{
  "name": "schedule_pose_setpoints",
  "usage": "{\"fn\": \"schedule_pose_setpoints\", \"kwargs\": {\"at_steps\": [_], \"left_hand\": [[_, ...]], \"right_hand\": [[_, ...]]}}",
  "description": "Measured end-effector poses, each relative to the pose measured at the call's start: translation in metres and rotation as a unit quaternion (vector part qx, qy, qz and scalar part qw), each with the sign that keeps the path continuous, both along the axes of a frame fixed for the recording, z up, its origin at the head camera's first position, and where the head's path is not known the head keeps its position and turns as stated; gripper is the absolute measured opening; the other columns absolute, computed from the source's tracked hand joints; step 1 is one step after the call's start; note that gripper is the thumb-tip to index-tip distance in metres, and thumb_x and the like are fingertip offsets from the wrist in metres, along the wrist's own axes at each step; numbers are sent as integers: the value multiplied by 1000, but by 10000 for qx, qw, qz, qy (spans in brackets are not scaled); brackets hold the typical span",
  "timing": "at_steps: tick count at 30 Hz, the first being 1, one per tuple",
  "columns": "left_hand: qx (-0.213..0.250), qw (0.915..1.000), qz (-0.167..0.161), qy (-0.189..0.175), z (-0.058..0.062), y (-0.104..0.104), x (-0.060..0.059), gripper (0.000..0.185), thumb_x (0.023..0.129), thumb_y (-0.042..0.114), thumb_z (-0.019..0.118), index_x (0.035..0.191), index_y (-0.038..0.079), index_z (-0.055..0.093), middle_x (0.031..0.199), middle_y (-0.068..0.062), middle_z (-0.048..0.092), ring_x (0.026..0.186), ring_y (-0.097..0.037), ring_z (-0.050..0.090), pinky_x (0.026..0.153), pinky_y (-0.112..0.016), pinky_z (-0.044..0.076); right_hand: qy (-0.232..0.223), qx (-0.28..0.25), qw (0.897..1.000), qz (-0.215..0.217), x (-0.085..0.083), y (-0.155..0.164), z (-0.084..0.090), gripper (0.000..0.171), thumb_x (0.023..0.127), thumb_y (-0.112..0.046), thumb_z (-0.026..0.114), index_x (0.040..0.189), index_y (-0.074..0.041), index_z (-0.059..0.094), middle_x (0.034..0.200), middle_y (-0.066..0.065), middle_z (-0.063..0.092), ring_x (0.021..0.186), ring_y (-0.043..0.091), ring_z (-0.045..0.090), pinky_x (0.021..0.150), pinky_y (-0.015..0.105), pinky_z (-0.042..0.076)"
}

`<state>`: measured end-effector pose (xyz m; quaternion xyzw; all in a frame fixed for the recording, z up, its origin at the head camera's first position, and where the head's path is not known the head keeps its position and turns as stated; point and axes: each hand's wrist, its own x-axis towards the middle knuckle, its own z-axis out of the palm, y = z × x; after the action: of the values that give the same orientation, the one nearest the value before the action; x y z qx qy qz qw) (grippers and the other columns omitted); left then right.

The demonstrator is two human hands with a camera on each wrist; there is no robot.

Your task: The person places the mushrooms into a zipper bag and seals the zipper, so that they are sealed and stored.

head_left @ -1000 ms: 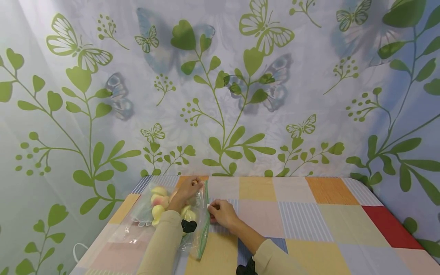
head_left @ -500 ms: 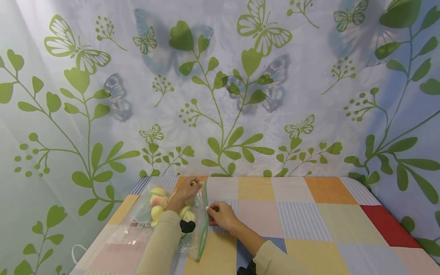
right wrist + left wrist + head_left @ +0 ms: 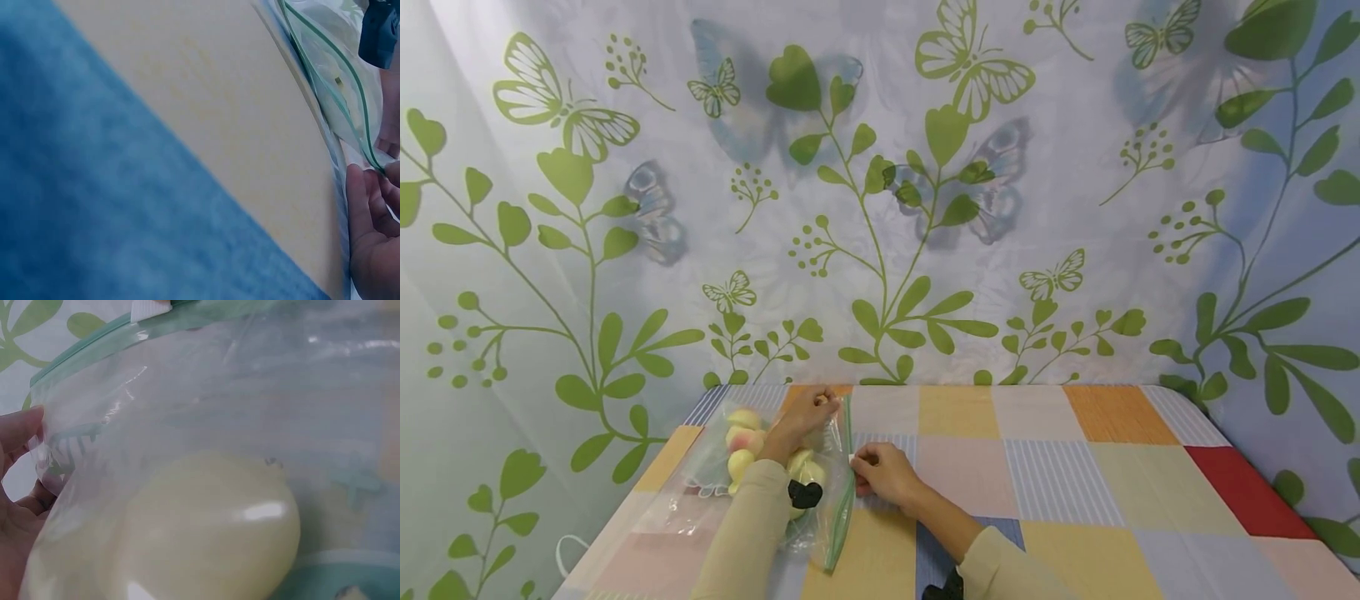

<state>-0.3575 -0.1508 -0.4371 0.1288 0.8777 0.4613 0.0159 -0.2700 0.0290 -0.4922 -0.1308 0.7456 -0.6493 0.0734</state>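
Note:
A clear zip bag (image 3: 662, 521) with a green zip strip (image 3: 841, 529) lies at the left of the table. Inside are several pale yellow rounded, fruit-like things (image 3: 741, 462) and a pink-tinged one (image 3: 747, 439). My left hand (image 3: 797, 425) pinches the bag's far end by the strip; the left wrist view shows thumb and fingers on the clear plastic. A white slider (image 3: 150, 310) sits on the strip, and my right hand (image 3: 887, 472) pinches it. Toward the near end, the two edges of the strip stand apart.
A patchwork cloth (image 3: 1060, 483) covers the table, which ends at a hanging curtain (image 3: 880, 208) printed with leaves and butterflies. A white loop (image 3: 568, 550) shows beyond the table's left edge. Dark straps (image 3: 805, 494) sit on both sleeves.
My right hand has shifted slightly along the strip toward the near end with the slider. The left hand keeps its pinch at the far end.

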Motion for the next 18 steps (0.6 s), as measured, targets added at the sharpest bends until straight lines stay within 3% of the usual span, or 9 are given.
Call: {"fn": "schedule_pose_setpoints", "kwargs": {"at_steps": [7,18], "left_hand": [[5,10000,1,-40,-2,-3,-2,12,92,18,58,87,7,56,79,-5,52,67,-18,47,58,-30,40],[-63,10000,-53,-28,-5,-3,-5,12,93,22,57,89,10,57,81,-5,54,68,-20,49,57,-31,41]], "right_hand": [[71,-75,9999,113,7,-1,2,17,92,-11,57,96,5,62,81,14,60,71,29,63,60,37,56],[117,30,9998,131,9,1,-1,18,92,-13,58,95,4,63,81,12,60,70,25,63,60,34,56]]}}
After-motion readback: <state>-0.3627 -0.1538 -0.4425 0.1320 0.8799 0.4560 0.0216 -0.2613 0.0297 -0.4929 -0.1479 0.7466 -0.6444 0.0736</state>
